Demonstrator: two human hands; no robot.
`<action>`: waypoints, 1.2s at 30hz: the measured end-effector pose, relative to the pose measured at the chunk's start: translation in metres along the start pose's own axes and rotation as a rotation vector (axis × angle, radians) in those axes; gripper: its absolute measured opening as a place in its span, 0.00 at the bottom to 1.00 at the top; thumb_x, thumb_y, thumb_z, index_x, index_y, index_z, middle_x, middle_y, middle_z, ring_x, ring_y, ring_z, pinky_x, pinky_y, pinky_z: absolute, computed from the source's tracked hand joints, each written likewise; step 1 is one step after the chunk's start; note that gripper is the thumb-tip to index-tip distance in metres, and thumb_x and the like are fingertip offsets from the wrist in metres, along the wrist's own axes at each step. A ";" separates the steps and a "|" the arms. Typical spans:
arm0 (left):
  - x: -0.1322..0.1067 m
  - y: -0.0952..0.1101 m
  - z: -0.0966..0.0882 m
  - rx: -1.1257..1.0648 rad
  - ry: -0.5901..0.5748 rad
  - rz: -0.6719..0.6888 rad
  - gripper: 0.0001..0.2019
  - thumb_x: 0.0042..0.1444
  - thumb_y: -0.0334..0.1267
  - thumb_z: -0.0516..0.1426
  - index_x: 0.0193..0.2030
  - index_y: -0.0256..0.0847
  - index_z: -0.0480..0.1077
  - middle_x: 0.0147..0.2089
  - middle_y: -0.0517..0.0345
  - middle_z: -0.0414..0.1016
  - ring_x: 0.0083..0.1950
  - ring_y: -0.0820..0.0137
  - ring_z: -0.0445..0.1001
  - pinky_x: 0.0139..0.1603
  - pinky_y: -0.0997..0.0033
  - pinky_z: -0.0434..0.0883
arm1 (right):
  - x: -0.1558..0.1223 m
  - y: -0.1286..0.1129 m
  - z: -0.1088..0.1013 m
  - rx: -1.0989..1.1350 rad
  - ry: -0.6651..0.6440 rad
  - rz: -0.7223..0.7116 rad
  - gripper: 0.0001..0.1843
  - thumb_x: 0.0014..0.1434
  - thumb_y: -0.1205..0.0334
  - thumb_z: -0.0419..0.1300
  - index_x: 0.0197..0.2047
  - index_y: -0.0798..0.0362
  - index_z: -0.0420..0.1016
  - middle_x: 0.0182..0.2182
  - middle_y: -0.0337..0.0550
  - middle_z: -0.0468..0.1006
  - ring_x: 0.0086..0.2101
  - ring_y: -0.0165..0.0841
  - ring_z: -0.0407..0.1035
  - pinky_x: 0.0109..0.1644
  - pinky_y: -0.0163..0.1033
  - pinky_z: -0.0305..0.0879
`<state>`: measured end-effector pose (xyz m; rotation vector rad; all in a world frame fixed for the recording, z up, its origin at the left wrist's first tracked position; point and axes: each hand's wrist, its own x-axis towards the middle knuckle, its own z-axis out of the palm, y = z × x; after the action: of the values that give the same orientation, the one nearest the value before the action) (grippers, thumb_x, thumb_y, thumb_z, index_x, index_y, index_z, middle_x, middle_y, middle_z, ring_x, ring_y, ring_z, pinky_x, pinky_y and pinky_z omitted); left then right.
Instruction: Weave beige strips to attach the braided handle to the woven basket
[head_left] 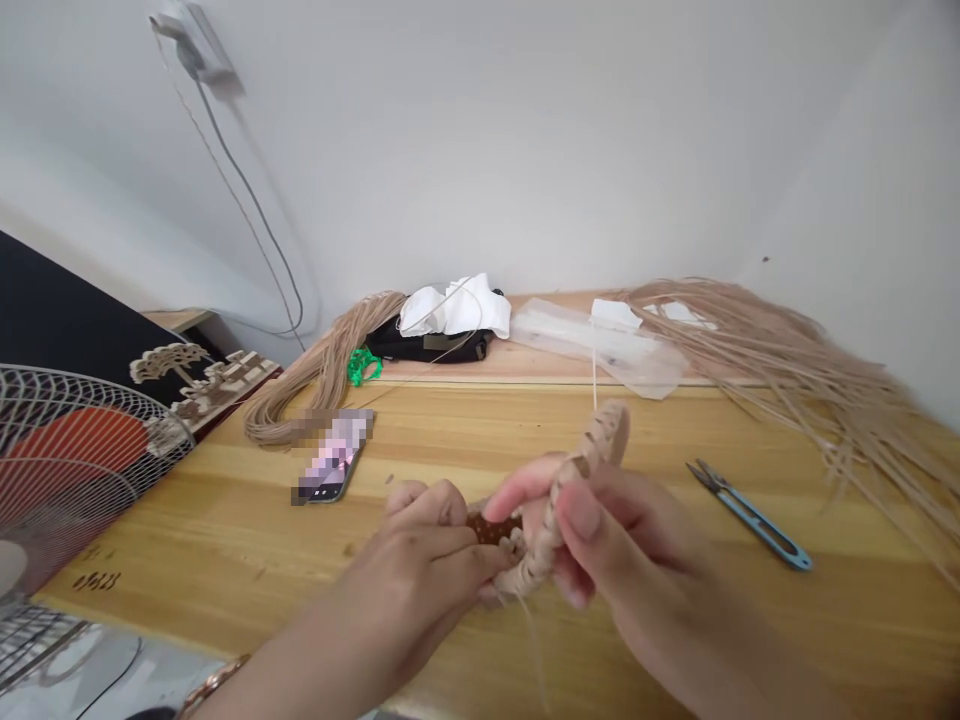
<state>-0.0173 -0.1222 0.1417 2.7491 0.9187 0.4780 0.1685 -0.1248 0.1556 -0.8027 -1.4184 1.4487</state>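
Note:
A curved band wrapped in pale woven straw [600, 440] is held above the wooden table [465, 440], with a bare brown stretch of its core showing between my hands. My left hand [427, 550] is closed, pinching the band near that brown part. My right hand [600, 530] is closed around the wrapped section, thumb on top. A thin straw strand rises from the band's upper end, and another hangs down below my hands.
Blue thread snips [754, 515] lie to the right. Loose straw strands [817, 380] spread over the right side, and a tied straw bundle [315, 370] lies back left. A phone [334, 465], a black pouch with white cloth [442, 325] and clear plastic [600, 345] are behind. A fan [67, 470] stands at left.

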 end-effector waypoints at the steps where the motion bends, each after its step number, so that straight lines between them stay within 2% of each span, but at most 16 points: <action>1: -0.003 -0.001 0.002 -0.034 -0.004 -0.041 0.08 0.62 0.29 0.49 0.39 0.42 0.69 0.30 0.61 0.72 0.35 0.69 0.63 0.36 0.68 0.58 | -0.003 0.003 -0.002 -0.063 -0.008 -0.009 0.25 0.58 0.40 0.51 0.24 0.52 0.67 0.18 0.35 0.62 0.21 0.27 0.58 0.24 0.31 0.57; 3: -0.007 -0.004 0.007 -0.076 -0.007 -0.113 0.09 0.61 0.29 0.49 0.41 0.43 0.69 0.32 0.60 0.72 0.36 0.68 0.62 0.38 0.67 0.57 | -0.010 0.014 -0.006 -0.202 -0.015 -0.045 0.18 0.57 0.44 0.55 0.29 0.51 0.70 0.23 0.37 0.68 0.27 0.30 0.64 0.28 0.33 0.61; 5: -0.010 -0.006 0.011 -0.079 0.013 -0.139 0.09 0.61 0.28 0.50 0.42 0.42 0.69 0.33 0.59 0.72 0.36 0.69 0.63 0.39 0.67 0.58 | -0.018 0.030 -0.006 -0.373 0.022 -0.092 0.08 0.54 0.56 0.61 0.36 0.50 0.71 0.27 0.37 0.72 0.29 0.31 0.67 0.32 0.33 0.64; 6: -0.011 -0.007 0.012 -0.076 0.032 -0.141 0.09 0.61 0.28 0.50 0.42 0.42 0.68 0.33 0.60 0.73 0.36 0.69 0.64 0.39 0.67 0.58 | -0.021 0.039 -0.004 -0.474 0.063 -0.098 0.09 0.51 0.62 0.63 0.37 0.50 0.71 0.29 0.37 0.73 0.30 0.31 0.68 0.34 0.33 0.65; 8: -0.012 -0.008 0.015 -0.073 0.082 -0.124 0.09 0.60 0.28 0.51 0.42 0.43 0.68 0.33 0.60 0.73 0.36 0.69 0.65 0.40 0.67 0.58 | -0.026 0.055 0.004 -0.628 0.134 -0.111 0.11 0.50 0.69 0.61 0.39 0.51 0.70 0.31 0.38 0.76 0.32 0.32 0.69 0.36 0.35 0.65; 10: -0.011 -0.009 0.016 -0.064 0.116 -0.118 0.09 0.59 0.28 0.51 0.43 0.43 0.68 0.34 0.60 0.74 0.37 0.68 0.66 0.40 0.67 0.58 | -0.027 0.065 0.014 -0.707 0.221 -0.135 0.09 0.52 0.70 0.59 0.38 0.52 0.71 0.31 0.40 0.77 0.32 0.33 0.70 0.35 0.35 0.66; 12: -0.010 -0.008 0.017 -0.045 0.123 -0.127 0.09 0.59 0.28 0.52 0.43 0.43 0.68 0.34 0.61 0.74 0.36 0.68 0.66 0.39 0.66 0.58 | -0.025 0.069 0.021 -0.735 0.275 -0.145 0.05 0.54 0.70 0.57 0.34 0.52 0.72 0.28 0.39 0.76 0.30 0.33 0.70 0.33 0.34 0.65; 16: -0.010 -0.006 0.017 0.003 0.145 -0.150 0.08 0.58 0.28 0.53 0.41 0.44 0.68 0.32 0.63 0.75 0.35 0.69 0.65 0.38 0.67 0.56 | -0.021 0.067 0.023 -0.750 0.287 -0.098 0.06 0.54 0.71 0.57 0.29 0.51 0.72 0.19 0.35 0.70 0.22 0.30 0.66 0.26 0.32 0.62; 22: -0.007 -0.006 0.018 0.057 0.219 -0.177 0.03 0.57 0.31 0.56 0.34 0.42 0.70 0.29 0.64 0.75 0.31 0.70 0.64 0.36 0.67 0.55 | -0.019 0.065 0.016 -0.709 0.225 -0.125 0.09 0.56 0.73 0.54 0.31 0.52 0.74 0.26 0.37 0.74 0.27 0.29 0.68 0.30 0.32 0.61; 25: -0.005 -0.008 0.014 0.007 0.180 -0.216 0.04 0.57 0.34 0.57 0.31 0.43 0.71 0.26 0.65 0.74 0.30 0.71 0.65 0.35 0.67 0.56 | -0.017 0.064 0.013 -0.700 0.164 -0.119 0.11 0.58 0.73 0.53 0.29 0.53 0.73 0.26 0.37 0.72 0.28 0.28 0.67 0.31 0.33 0.60; 30: -0.003 -0.010 0.004 -0.106 0.037 -0.226 0.05 0.58 0.34 0.55 0.33 0.45 0.72 0.25 0.66 0.73 0.31 0.72 0.68 0.35 0.70 0.60 | -0.018 0.060 0.009 -0.689 0.123 -0.095 0.13 0.59 0.74 0.52 0.27 0.55 0.72 0.25 0.38 0.69 0.27 0.28 0.66 0.30 0.33 0.59; 36: -0.005 -0.012 0.004 -0.014 0.005 -0.221 0.05 0.59 0.34 0.54 0.36 0.45 0.72 0.30 0.64 0.75 0.34 0.70 0.69 0.36 0.69 0.61 | -0.017 0.062 0.006 -0.725 0.100 -0.125 0.13 0.60 0.73 0.50 0.29 0.56 0.73 0.27 0.41 0.71 0.28 0.30 0.66 0.30 0.35 0.61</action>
<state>-0.0258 -0.1162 0.1339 2.5927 1.1975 0.4487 0.1591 -0.1369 0.0933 -1.1793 -1.8994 0.7671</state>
